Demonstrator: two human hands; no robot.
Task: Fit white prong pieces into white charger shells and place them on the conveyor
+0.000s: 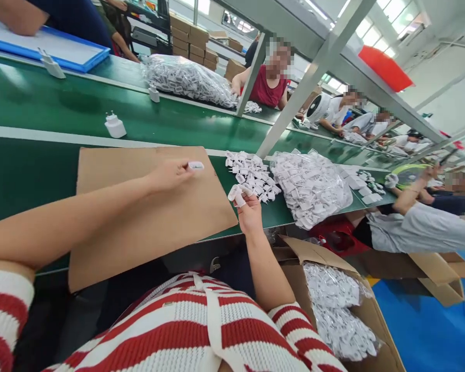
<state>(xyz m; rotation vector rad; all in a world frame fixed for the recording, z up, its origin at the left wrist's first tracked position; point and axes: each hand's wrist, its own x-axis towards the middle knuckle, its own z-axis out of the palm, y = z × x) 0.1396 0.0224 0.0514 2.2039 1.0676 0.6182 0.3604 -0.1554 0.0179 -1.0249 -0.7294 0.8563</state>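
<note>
My left hand [169, 176] is above the cardboard sheet [147, 222], its fingers closed on a white plastic charger housing [196, 166]. One end of that housing faces me and looks dark inside. Past the sheet's right edge, my right hand [251, 213] pinches a small white plastic part [238, 197]; whether it is one piece or more I cannot tell. White shows on its fingertips too. Just beyond this hand lies a loose pile of small white plastic parts [256, 175] on the green bench.
White plug chargers [115, 125] stand spaced along the green belt [77, 108]. A bulging clear bag of white parts [312, 186] rests right of the pile. An open carton [294, 281] of bagged parts is by my right elbow. A metal post [313, 72] slants overhead. Co-workers sit opposite and to the right.
</note>
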